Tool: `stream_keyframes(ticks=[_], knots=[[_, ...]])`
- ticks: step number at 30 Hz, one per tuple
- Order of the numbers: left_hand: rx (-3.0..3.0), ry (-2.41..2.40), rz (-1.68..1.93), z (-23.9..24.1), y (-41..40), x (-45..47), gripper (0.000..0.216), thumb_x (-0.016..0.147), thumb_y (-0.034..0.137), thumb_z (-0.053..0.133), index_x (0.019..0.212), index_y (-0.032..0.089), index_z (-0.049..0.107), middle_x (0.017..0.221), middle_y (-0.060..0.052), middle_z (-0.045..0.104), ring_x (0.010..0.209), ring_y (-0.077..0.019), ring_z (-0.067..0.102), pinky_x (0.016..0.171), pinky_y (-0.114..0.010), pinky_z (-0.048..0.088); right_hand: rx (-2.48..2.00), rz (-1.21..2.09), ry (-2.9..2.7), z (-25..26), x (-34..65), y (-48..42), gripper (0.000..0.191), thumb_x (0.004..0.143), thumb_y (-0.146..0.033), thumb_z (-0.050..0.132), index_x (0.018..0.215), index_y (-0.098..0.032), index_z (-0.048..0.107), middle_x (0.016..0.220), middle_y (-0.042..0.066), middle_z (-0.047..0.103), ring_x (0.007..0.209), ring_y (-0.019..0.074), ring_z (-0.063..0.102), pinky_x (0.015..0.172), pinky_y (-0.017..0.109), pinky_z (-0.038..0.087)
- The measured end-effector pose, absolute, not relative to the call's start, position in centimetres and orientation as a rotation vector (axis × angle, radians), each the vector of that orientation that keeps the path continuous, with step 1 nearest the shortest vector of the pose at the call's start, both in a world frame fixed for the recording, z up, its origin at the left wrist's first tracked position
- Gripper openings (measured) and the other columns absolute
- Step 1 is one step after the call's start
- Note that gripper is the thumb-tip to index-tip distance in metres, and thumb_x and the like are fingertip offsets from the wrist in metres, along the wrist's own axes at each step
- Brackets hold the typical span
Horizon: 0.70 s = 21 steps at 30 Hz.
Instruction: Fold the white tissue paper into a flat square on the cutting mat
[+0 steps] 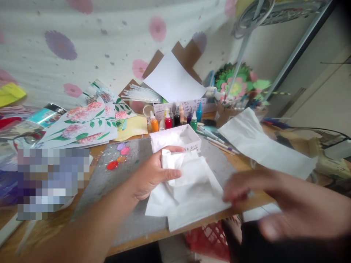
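My left hand [161,168] is closed around the upper part of a soft white paper sheet [189,193], thumb on top and fingers behind it. The sheet hangs in loose folds over the front of the grey mat [109,204]. To the right, my right hand [255,197] hovers by the sheet's right edge, blurred by motion. Its thumb stands well apart from the fingers, and nothing shows between them. Just behind the held sheet sits a white open box [175,140] with white material inside.
Several paint bottles [177,117] stand behind the box. Paint blobs [112,165] dot the mat at left. Another white sheet [265,146] lies at right beside brushes [219,140]. Flower-print papers [85,124] cover the back left. A red basket [210,241] is below the table's edge.
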<state>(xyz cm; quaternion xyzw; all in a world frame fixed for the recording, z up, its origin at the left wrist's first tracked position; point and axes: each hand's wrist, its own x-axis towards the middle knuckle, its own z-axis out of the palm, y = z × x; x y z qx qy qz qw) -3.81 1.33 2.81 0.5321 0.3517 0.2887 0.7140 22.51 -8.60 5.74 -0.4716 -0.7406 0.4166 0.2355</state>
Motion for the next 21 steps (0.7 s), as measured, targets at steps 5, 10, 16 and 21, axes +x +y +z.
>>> stream_keyframes(ticks=[5,10,16,21], knots=[[1.116,0.745,0.583,2.4,0.2,-2.9,0.068,0.068,0.022,0.08,0.126,0.024,0.044,0.11,-0.007,0.063,0.095,-0.0212,0.062,0.081,-0.034,0.051,-1.336,1.207,-1.54,4.4,20.5,-4.5,0.06,0.078,-0.044,0.068,0.128,-0.023,0.044,0.105,0.009,0.063,0.095,0.0226,0.062,0.079,0.035,0.051],[1.068,0.805,0.722,1.8,0.4,-2.2,0.061,0.07,0.024,0.078,0.122,0.022,0.046,0.1,-0.005,0.064,0.083,-0.0177,0.064,0.075,-0.031,0.051,-1.449,1.19,-1.504,2.7,19.0,-3.4,0.066,0.077,-0.027,0.069,0.135,-0.028,0.037,0.074,-0.002,0.058,0.063,0.0149,0.057,0.052,0.025,0.044],[1.305,0.967,0.759,1.7,2.2,-3.6,0.051,0.073,0.024,0.073,0.118,0.024,0.049,0.069,0.004,0.055,0.059,-0.011,0.056,0.056,-0.022,0.04,-1.492,1.29,-1.421,2.2,20.5,-0.8,0.043,0.076,-0.026,0.067,0.117,-0.026,0.054,0.073,-0.001,0.057,0.057,0.0131,0.055,0.049,0.024,0.042],[1.576,1.013,0.498,1.4,2.6,-4.1,0.037,0.076,0.025,0.067,0.111,0.023,0.055,0.067,0.005,0.05,0.055,-0.0097,0.049,0.053,-0.022,0.034,-1.592,1.26,-1.545,1.5,20.5,0.1,0.034,0.075,-0.026,0.068,0.108,-0.025,0.06,0.074,-0.002,0.057,0.06,0.0129,0.055,0.054,0.025,0.044]])
